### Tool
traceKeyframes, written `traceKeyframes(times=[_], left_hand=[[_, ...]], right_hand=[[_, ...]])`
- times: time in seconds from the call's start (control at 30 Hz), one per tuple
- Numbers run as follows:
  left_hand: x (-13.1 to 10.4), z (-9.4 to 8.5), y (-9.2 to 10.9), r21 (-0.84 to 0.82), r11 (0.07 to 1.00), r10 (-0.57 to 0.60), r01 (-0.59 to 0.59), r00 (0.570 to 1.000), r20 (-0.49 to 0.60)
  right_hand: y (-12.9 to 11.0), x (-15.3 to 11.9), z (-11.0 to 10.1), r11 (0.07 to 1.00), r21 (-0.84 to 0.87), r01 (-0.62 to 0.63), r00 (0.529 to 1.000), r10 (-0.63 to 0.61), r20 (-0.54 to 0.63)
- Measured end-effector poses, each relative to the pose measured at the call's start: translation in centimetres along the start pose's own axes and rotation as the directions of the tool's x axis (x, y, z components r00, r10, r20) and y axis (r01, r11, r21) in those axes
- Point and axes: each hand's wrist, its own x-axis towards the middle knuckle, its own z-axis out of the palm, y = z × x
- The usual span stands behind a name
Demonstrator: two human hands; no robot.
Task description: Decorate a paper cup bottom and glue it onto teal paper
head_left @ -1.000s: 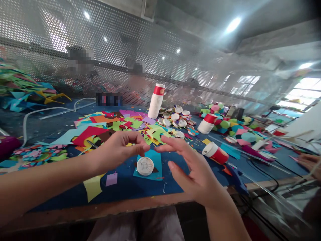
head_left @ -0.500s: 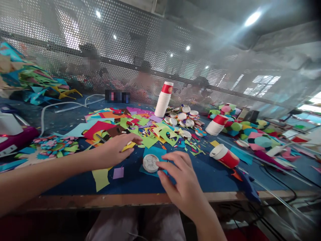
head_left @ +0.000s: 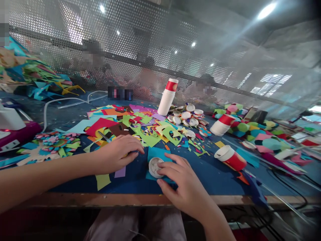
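Note:
A small white round paper-cup base (head_left: pixel 152 166) with a raised rim lies on a square of blue paper (head_left: pixel 157 152) near the table's front edge. My right hand (head_left: pixel 182 179) is over its right side, fingers spread. The index fingertip overlaps the rim, and the thumb is just below it. To the left, my left hand (head_left: pixel 121 150) hovers above the scraps, fingers loosely bent and thumb apart, with nothing visible in it. Beneath and beside it are a purple paper piece (head_left: pixel 120 172) and a yellow-green paper piece (head_left: pixel 103 181).
Behind the hands spreads a heap of coloured paper scraps (head_left: pixel 147 129). A tall stack of paper cups (head_left: pixel 167 98) stands beyond, near several cut cup bases (head_left: pixel 187 115). On the right lie a tipped red-and-white cup (head_left: pixel 232 159) and a blue glue gun (head_left: pixel 255 189) at the edge.
The view has shifted slightly, so things sit a little further right. My right fingers have come further over the cup base. My left hand has stayed close to its place.

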Motion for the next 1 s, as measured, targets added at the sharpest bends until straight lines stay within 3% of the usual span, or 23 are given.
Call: traceKeyframes(times=[0.13, 0.33, 0.53, 0.87, 1.0], left_hand=[[0.5, -1.1, 0.1, -0.005, 1.000, -0.025, 0.025, 0.999, -0.030], [0.7, -2.5, -0.3, -0.054, 0.989, -0.144, 0.139, 0.984, -0.102], [0.5, -2.4, -0.4, -0.143, 0.972, -0.203, 0.189, 0.975, -0.092], [0.1, -2.8, 0.2, -0.257, 0.944, -0.224, 0.207, 0.974, -0.041], [-0.2, -1.7, 0.2, -0.208, 0.973, -0.106, 0.102, 0.994, -0.008]], right_hand=[[0.5, -0.2, -0.6, 0.999, 0.024, -0.021, 1.000, 0.022, -0.020], [0.3, 0.0, -0.5, 0.982, -0.126, -0.139, 0.987, 0.127, -0.103], [-0.4, 1.1, 0.3, 0.975, -0.067, -0.212, 0.977, 0.212, -0.014], [0.1, 1.7, -0.6, 1.000, -0.027, 0.008, 0.999, -0.007, 0.035], [1.3, 1.6, -0.9, 0.999, -0.032, 0.027, 0.996, -0.024, 0.090]])
